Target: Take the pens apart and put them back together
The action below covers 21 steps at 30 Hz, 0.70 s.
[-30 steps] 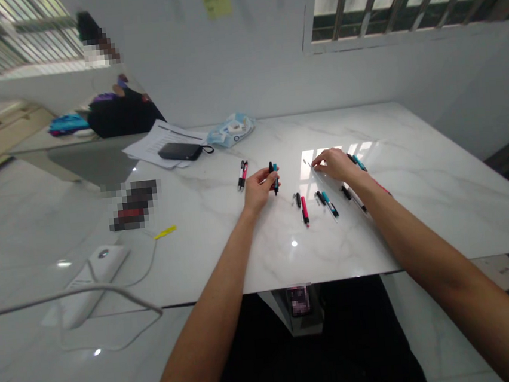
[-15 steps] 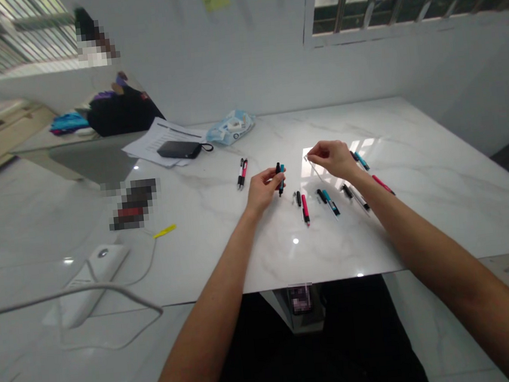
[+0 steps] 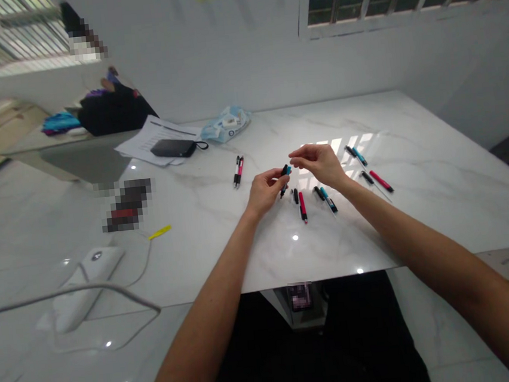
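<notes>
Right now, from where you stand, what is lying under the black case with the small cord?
The black case rests on white printed papers, and these lie on the marble table. The part of the papers beneath the case is covered, so what is printed there cannot be seen.

A slim black-and-teal plastic pen [image 3: 284, 178] sits tilted in the person's left hand [image 3: 264, 193], just right of the frame's center, gripped between thumb and fingers with its teal-topped end angled up and right. The right hand [image 3: 317, 164] hovers with its fingertips [image 3: 292, 161] pinched together, just beside that upper end; whether they touch it is too small to tell.
</notes>
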### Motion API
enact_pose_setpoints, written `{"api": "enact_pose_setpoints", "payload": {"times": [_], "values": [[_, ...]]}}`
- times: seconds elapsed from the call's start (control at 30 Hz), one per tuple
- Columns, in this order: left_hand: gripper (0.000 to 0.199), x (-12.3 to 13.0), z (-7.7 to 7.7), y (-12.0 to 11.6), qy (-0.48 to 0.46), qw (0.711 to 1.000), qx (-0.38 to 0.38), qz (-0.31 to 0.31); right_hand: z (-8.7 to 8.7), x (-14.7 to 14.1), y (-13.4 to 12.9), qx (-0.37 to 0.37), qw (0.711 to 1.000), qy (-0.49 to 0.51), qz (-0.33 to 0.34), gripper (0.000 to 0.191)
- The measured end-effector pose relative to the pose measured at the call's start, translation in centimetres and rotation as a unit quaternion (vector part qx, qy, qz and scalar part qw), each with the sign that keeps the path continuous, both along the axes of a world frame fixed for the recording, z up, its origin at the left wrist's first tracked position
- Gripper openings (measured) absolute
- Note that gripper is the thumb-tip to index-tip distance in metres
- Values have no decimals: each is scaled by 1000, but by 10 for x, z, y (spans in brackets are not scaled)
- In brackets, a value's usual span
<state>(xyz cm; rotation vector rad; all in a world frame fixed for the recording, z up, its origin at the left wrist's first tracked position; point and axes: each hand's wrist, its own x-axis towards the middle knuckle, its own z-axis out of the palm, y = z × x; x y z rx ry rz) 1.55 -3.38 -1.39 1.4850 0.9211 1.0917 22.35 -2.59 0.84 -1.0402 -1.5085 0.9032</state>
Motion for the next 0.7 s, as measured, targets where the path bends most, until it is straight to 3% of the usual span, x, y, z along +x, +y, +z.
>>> {"api": "enact_pose_setpoints", "payload": {"times": [0.2, 0.43, 0.57, 0.7], "values": [[32, 2, 4, -1, -15, 1000, 16, -5, -2, -6, -2, -11, 1000, -2, 5, 35], [37, 2, 4, 0, -25, 1000, 12, 11, 9, 0, -6, 15, 990, -140, 11, 35], [43, 2, 0, 4, -41, 999, 12, 29, 16, 26, 0, 66, 940, -322, -95, 21], [44, 1, -3, 8, -47, 998, 11, 49, 6, 50, 12, 26, 886, -443, -132, 15]]}}
